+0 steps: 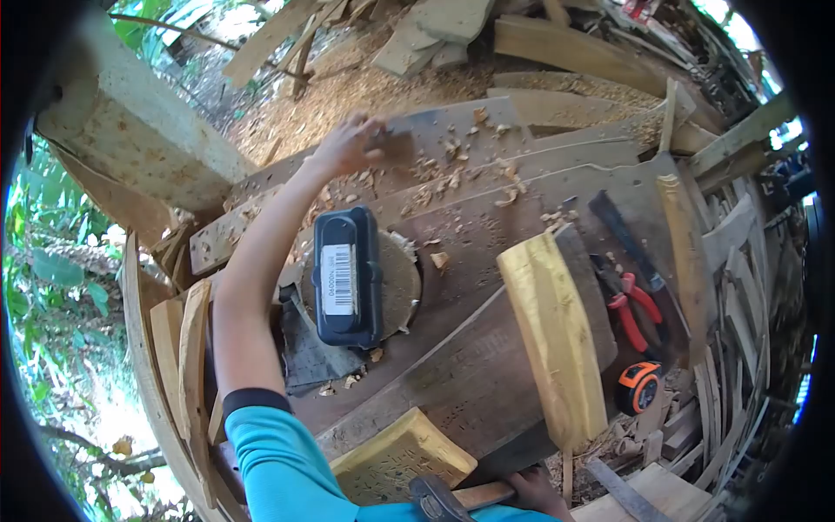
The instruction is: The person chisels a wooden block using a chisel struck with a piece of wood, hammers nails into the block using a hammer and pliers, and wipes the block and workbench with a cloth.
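- Head view: the left arm reaches up past the black case (pixel 348 278), elbow slightly bent, left hand (pixel 350 146) above the wood shavings (pixel 448 178) beyond the case.
- Left grip: fingers loosely bent; I cannot tell whether they hold anything.
- Right hand (pixel 535 492) is low, nearer the wearer than the case and to its right, its grip closed at the handle end of the hammer-like tool (pixel 437 499).
- Right of the case: yellow wood block (pixel 552 335), red-handled pliers (pixel 633 306), orange tape measure (pixel 640 388).

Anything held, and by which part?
Right hand holds the dark metal-headed striking tool by its pale wooden handle; whether left hand holds anything, can't tell.
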The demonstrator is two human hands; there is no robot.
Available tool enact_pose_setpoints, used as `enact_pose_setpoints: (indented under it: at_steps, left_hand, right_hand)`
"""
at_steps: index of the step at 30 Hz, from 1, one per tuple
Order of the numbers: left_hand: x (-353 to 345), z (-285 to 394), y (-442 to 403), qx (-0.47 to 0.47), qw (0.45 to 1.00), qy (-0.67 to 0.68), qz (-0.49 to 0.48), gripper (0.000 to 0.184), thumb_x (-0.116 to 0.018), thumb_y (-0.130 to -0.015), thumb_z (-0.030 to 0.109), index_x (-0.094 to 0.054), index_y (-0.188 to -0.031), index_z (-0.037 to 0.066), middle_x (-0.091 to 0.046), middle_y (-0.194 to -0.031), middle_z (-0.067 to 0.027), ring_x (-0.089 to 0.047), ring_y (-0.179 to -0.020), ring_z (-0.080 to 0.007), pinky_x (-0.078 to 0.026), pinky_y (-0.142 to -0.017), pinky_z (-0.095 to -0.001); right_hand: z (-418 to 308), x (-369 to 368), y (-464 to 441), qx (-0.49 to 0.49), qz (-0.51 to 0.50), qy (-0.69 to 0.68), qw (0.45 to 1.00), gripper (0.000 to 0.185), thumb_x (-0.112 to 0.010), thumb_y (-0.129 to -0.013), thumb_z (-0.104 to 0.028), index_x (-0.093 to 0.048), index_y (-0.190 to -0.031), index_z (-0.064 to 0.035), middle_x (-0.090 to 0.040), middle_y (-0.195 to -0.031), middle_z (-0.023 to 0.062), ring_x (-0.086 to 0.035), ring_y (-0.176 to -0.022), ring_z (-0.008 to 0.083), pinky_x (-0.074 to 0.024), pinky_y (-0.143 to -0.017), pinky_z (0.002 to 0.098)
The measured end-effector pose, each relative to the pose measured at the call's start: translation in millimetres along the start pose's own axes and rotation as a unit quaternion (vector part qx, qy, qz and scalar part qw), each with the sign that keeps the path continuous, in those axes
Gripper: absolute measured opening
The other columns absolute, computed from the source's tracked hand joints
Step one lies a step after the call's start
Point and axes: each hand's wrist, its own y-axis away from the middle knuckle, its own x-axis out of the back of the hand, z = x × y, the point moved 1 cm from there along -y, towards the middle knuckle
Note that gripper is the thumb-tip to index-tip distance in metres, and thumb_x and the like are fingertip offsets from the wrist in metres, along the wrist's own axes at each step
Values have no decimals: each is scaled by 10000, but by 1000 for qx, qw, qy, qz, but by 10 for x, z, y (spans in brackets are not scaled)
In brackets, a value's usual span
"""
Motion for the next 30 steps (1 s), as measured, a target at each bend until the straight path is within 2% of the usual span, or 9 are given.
enact_pose_setpoints:
  at_steps: [6, 8, 10, 11, 16, 22, 25, 28, 30]
  left_hand:
    - [148, 233, 256, -55, 989, 123, -65, 393, -700, -759, 291, -587, -1078, 90, -575, -1029, -128, -538, -1030, -281, -425, -896, -383]
    - [305, 286, 465, 30, 975, 201, -84, 423, -691, -745, 279, -602, -1115, 93, -631, -1033, -134, -562, -1034, -332, -437, -915, -381]
    - [325, 240, 824, -23, 986, 160, 33, 454, -665, -772, 261, -572, -1177, 81, -626, -1065, -168, -586, -1015, -334, -446, -898, -375]
    - [409, 368, 1141, 67, 951, 295, 68, 418, -641, -789, 247, -577, -1149, 46, -613, -1083, -182, -565, -1053, -336, -434, -910, -383]
    - [1185, 1085, 2312, 104, 977, -104, 151, 399, -623, -760, 106, -554, -1154, 116, -572, -1141, -143, -513, -1093, -317, -389, -947, -401]
    - [1950, 2154, 3560, 167, 937, -15, 306, 272, -600, -789, 48, -575, -1058, 23, -590, -1039, -144, -555, -1015, -287, -420, -900, -360]
    - [1710, 2770, 4072, 198, 948, 50, 243, 261, -628, -789, 86, -581, -1039, 28, -596, -1041, -120, -549, -1026, -288, -411, -917, -369]
    - [1275, 3230, 4238, 208, 962, 27, 177, 554, -748, -692, 237, -534, -1182, 94, -485, -1252, -120, -425, -1191, -310, -339, -996, -453]
    - [1020, 3284, 4226, 219, 960, 22, 171, 721, -763, -659, 356, -464, -1271, 121, -408, -1319, -149, -383, -1225, -320, -288, -1033, -455]
  right_hand:
    - [-205, 37, -137, -28, 40, -29, 998, 387, -698, -703, -270, -567, -1014, -81, -620, -916, 187, -613, -810, 385, -505, -682, 454]
    - [-146, 2, -187, 33, 77, -68, 994, 343, -654, -781, -287, -548, -1010, -54, -628, -787, 213, -619, -712, 397, -506, -616, 474]
    - [-259, 51, -187, -31, 70, -46, 996, 386, -703, -734, -270, -570, -1031, -63, -634, -778, 173, -627, -702, 377, -513, -644, 431]
    - [-243, 23, -177, -19, 91, -65, 994, 367, -699, -747, -267, -580, -1027, -62, -631, -756, 181, -623, -677, 380, -510, -616, 422]
    - [-271, 284, -79, 55, 112, -177, 976, 296, -637, -814, -245, -575, -1013, -34, -591, -636, 124, -551, -494, 256, -463, -502, 319]
    - [2, 933, 602, 116, 205, -423, 875, 295, -509, -879, -216, -557, -1054, 17, -608, -688, 41, -562, -546, 106, -441, -476, 260]
    - [-132, 1785, 729, -7, 390, -314, 866, 266, -459, -920, -314, -503, -865, -58, -522, -653, 9, -483, -567, 73, -403, -529, 230]
    - [277, 2608, 496, -15, 427, -91, 900, 322, -438, -951, -337, -544, -820, -62, -450, -583, -10, -433, -507, 62, -339, -461, 237]
    - [502, 3030, 204, -38, 470, 121, 874, 359, -515, -908, -327, -559, -754, -6, -602, -660, 125, -561, -547, 254, -448, -544, 355]
